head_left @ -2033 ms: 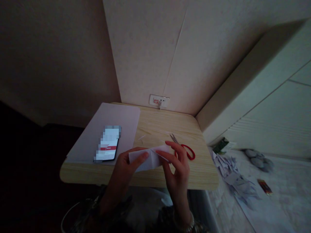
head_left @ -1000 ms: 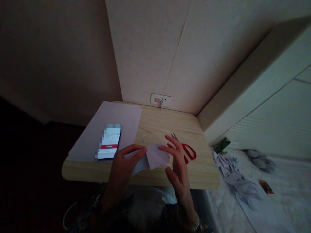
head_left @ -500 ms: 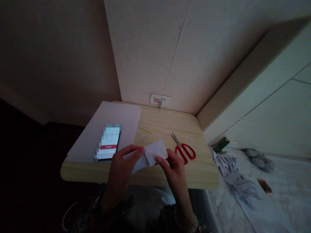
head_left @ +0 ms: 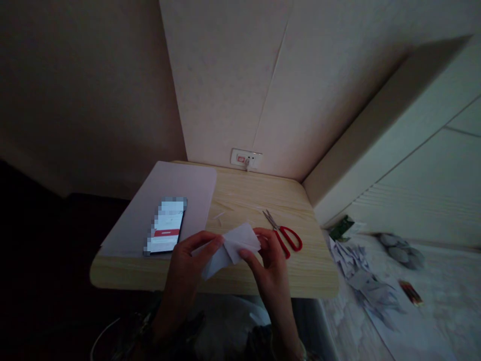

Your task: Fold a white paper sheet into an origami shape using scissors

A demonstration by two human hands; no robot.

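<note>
- My left hand (head_left: 188, 263) pinches the paper (head_left: 236, 240) at its left flap, and my right hand (head_left: 268, 263) grips its right edge.
- The paper sits at the near edge of the surface (head_left: 244, 193); it has several creases and looks only part-folded.
- The scissors (head_left: 285, 235) lie untouched just beside my right hand.
- Folded pieces (head_left: 356, 271) are heaped on the bed.

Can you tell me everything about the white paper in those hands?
The small white folded paper looks thin and creased, with pointed flaps and one corner hanging toward the person. It sits slightly tilted at the front edge of the pale wooden table. The left hand pinches its left side and the right hand pinches its right side. Whether it touches the table cannot be told.
</note>
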